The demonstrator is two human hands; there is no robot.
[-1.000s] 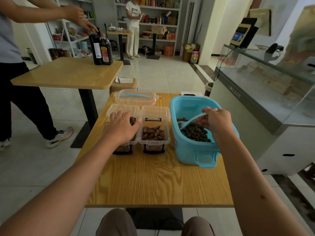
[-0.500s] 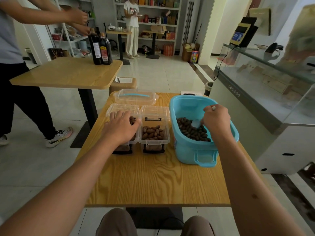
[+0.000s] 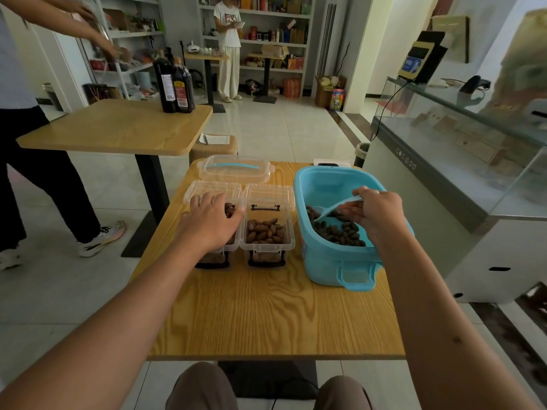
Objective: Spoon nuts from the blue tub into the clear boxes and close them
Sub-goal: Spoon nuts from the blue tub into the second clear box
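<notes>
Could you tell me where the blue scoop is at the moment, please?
In the head view, the blue scoop is inside the blue tub on the table's right side, held by the right hand, with its bowl just above the nuts.

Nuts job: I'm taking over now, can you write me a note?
Left hand rests on the left box, steadying it. Right hand holds the spoon in the tub, among the nuts.
Done: right box has nuts; left has some.
Left: keep spooning, then close both lids. A lid lies behind the boxes.
</notes>
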